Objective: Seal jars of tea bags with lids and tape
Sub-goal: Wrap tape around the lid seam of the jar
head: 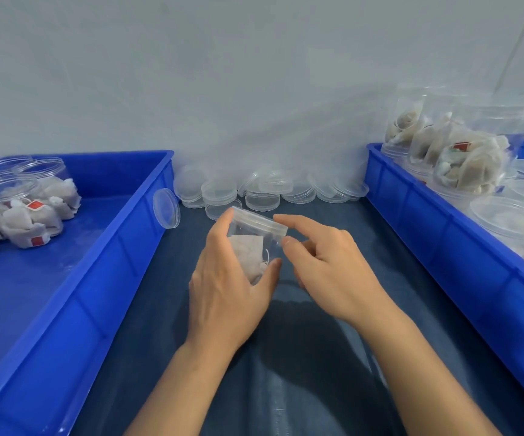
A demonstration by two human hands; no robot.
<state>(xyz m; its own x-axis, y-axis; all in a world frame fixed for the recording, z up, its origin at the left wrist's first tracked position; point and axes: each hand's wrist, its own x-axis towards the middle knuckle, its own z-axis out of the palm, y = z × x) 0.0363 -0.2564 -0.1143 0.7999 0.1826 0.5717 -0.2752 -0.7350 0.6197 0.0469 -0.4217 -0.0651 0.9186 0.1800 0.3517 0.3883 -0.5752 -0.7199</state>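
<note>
**A:** What is at centre?

**B:** A small clear plastic jar with tea bags inside [256, 247], tilted and held above the dark blue cloth-covered table [301, 357]. The left hand [226, 284] grips its body, fingers curled round one side and the thumb across the lower front. A clear plastic lid [259, 220] sits on the jar's mouth.

**B:** The right hand [329, 262] is at the jar's right side, its fingers [289, 220] loosely spread; the forefinger reaches the lid's rim and the thumb lies against the jar wall just below. Whether it pinches the lid, I cannot tell.

**A:** And around them?

**B:** To the left, a blue plastic tray [65, 294] carries open clear jars of tea bags [24, 209] with red tags. A loose clear lid [166, 208] leans on that tray's outer wall. A heap of clear round lids [267, 190] lies along the pale wall behind. To the right, a second blue plastic tray [443, 221] holds lidded jars, some stacked [471, 152].
</note>
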